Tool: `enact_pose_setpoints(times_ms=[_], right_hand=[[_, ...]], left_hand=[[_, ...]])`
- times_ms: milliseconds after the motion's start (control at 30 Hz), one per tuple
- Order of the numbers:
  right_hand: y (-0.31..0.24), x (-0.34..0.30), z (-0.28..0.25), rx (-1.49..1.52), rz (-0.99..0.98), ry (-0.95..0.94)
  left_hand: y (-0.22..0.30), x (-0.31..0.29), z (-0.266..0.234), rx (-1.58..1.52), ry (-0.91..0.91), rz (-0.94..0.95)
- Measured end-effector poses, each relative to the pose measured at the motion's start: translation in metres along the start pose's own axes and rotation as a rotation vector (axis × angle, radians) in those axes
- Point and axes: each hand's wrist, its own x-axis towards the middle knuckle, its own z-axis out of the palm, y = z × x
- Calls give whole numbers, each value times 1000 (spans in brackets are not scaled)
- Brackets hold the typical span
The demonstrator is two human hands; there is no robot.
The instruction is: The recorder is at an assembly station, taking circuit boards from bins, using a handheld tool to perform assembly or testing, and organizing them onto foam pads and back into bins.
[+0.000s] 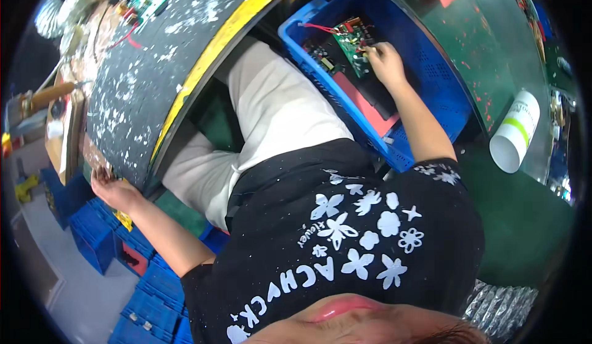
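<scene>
My right hand (387,65) reaches into a blue plastic bin (425,54) on the right, its fingers closed on the edge of a green circuit board (350,46). Red wires trail from that board towards the bin's left wall. Below it in the bin lie a pink sheet (361,100) and other dark parts with small components. At the left, my left hand (115,191) rests by the near corner of a worn dark worktable (132,91). Its fingers are loosely bent and apart, with nothing visible in them.
Another circuit board (151,3) lies on the worktable's far end. A wooden-handled tool (52,94) is at the far left. Blue crates (151,301) stand lower left. A white cylinder with a green band (517,131) lies on the green surface at right, near silver ducting (499,304).
</scene>
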Motion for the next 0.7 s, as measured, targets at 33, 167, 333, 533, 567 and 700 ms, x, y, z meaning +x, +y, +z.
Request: enact_pose_setpoints(times_ms=[33, 167, 333, 533, 567, 700], right_hand=[[17, 3, 17, -9, 63, 25], [43, 27, 56, -103, 218, -92], [51, 51, 84, -113, 129, -164], [57, 59, 111, -160, 166, -216], [56, 59, 112, -174, 191, -254], [61, 56, 116, -178, 144, -236]], left_hand=[[0, -2, -1, 155, 20, 61], [0, -3, -4, 111, 79, 81], [5, -3, -3, 124, 92, 76], [9, -2, 2, 114, 115, 25], [9, -2, 2, 135, 108, 34], [12, -4, 9, 152, 105, 19]])
